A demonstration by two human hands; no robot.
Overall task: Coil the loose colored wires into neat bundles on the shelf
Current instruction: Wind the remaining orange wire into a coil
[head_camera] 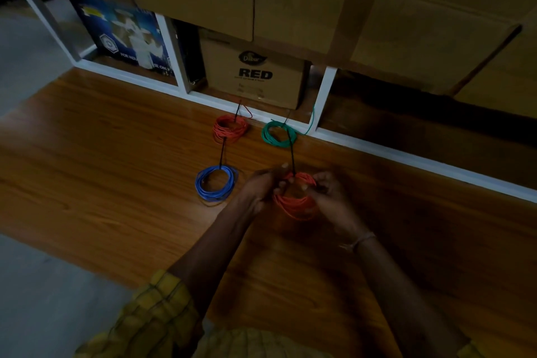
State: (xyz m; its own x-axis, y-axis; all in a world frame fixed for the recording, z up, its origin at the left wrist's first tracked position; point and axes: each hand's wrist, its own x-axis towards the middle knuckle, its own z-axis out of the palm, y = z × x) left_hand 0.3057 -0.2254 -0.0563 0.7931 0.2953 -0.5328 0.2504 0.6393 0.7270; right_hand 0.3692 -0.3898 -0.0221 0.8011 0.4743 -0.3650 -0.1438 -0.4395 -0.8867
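Left hand (259, 186) and right hand (328, 193) are both pinching an orange coil (295, 206); blue coil (215, 183) is lying at nine o'clock.

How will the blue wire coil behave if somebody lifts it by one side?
The blue wire coil would probably sag a little, since its loops are thin wire. It likely stays together, because a black tie seems to bind it. It looks light, and being flat on the wooden surface, unlikely to roll.

Bare wood floor (116, 154) left (open); coils ahead: blue coil (215, 183), green coil (278, 134).
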